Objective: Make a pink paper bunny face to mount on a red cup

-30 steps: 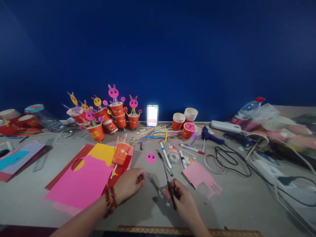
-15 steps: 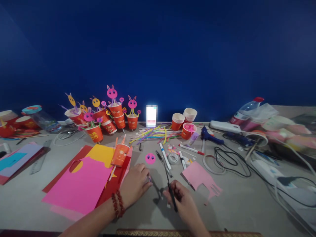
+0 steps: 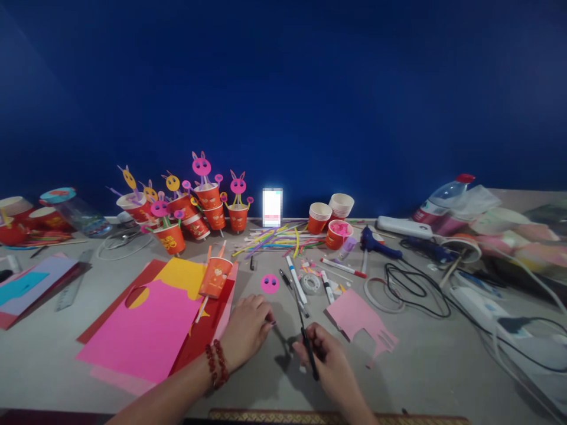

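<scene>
My right hand [image 3: 331,357] is closed around the black handles of a pair of scissors [image 3: 310,354], whose blades point away from me over the table. To its left, my left hand [image 3: 248,330], with red bead bracelets at the wrist, has its fingers curled together just above the tabletop. Whatever they pinch is too small and hidden to name. Beyond the left hand lies a pink paper face with two dark eyes [image 3: 270,284]. A pink paper offcut [image 3: 361,321] with cut-out notches rests to the right of the scissors.
Pink paper [image 3: 142,333] and other coloured sheets lie at left, with a red paper cup [image 3: 216,277] tipped on them. Decorated cups [image 3: 238,218] stand behind. Coloured strips [image 3: 270,242], markers [image 3: 296,278], a tape roll [image 3: 310,284], a blue glue gun [image 3: 378,243] and cables occupy the back and right.
My left hand has shifted slightly right and turned, and the small piece seen at its fingertips is now mostly hidden. My right hand and the scissors have hardly moved.
</scene>
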The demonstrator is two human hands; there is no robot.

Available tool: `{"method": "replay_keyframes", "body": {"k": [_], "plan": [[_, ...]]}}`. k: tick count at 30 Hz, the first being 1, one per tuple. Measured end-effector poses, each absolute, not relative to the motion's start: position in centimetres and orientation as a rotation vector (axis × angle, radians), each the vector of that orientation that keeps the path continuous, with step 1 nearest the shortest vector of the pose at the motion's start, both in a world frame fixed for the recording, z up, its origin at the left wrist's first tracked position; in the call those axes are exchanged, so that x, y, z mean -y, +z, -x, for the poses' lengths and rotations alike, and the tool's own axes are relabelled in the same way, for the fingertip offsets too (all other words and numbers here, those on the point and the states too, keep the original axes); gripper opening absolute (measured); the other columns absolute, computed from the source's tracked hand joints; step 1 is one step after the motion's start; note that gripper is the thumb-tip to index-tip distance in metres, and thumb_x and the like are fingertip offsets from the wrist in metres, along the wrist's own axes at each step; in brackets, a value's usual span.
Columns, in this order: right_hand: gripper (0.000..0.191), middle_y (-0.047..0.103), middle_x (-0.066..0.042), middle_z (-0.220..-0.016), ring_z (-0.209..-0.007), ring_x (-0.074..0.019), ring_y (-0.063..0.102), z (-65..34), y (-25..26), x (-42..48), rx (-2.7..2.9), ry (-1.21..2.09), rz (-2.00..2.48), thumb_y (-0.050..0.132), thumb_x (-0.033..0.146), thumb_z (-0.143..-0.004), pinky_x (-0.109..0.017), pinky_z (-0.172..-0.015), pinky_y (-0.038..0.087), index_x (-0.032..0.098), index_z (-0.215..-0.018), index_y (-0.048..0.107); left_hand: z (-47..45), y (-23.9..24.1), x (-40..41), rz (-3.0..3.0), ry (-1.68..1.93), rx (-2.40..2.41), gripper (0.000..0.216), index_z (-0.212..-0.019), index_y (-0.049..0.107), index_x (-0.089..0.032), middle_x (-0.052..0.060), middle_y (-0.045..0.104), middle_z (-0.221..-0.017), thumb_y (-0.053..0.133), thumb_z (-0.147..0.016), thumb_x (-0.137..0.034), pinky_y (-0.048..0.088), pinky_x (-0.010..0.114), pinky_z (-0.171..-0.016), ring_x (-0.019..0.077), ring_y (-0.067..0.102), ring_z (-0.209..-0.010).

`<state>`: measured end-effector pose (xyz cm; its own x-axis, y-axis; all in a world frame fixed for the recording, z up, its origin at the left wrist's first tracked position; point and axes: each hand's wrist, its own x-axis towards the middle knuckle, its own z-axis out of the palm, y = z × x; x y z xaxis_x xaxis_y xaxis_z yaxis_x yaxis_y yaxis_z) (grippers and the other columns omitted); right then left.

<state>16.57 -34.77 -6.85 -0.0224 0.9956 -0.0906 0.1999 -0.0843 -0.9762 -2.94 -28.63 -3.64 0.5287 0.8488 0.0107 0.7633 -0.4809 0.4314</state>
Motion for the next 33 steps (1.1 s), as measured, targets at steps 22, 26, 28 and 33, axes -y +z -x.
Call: {"method": "replay_keyframes", "body": {"k": [22,26,28,33], "plan": [[0.028,0.062,-0.001,-0.073,-0.064,-0.0163,0.059,-13.5,-5.1,33.8,1.053,1.121,1.241,0.074,0.037,-0.072,-0.025,-0.060,0.049,0.021,-0.079,0.053,2.4,-2.9,31.0,-1.617,0.769,-1.107,0.007,-0.076,0.055,-0.019,0.000,0.057,-0.073,0.053,-0.083,-0.018,0.039,0.025,-0.065,0.0160,0.052,-0.070],[0.024,0.059,0.001,-0.069,-0.060,-0.0147,0.056,-13.1,-4.5,33.2,1.097,1.155,1.202,0.073,0.031,-0.072,-0.024,-0.055,0.045,0.021,-0.077,0.051,2.7,-2.6,31.0,-1.555,0.770,-1.075,0.006,-0.077,0.055,-0.018,0.000,0.057,-0.073,0.052,-0.081,-0.017,0.039,0.025,-0.066,0.0160,0.051,-0.071],[0.023,0.057,0.003,-0.066,-0.057,-0.0132,0.053,-13.1,-4.4,33.0,1.157,1.176,1.199,0.070,0.028,-0.073,-0.023,-0.052,0.042,0.022,-0.074,0.048,2.8,-2.3,30.9,-1.569,0.762,-1.055,0.006,-0.078,0.056,-0.018,0.001,0.058,-0.074,0.052,-0.082,-0.018,0.040,0.026,-0.068,0.0165,0.052,-0.073],[0.022,0.056,0.003,-0.065,-0.055,-0.0118,0.049,-13.1,-4.4,32.6,1.245,1.158,1.217,0.066,0.025,-0.075,-0.023,-0.051,0.037,0.022,-0.073,0.045,3.1,-2.4,30.6,-1.549,0.749,-1.009,0.008,-0.076,0.056,-0.018,0.000,0.057,-0.073,0.054,-0.083,-0.022,0.039,0.026,-0.069,0.0158,0.051,-0.072]]}}
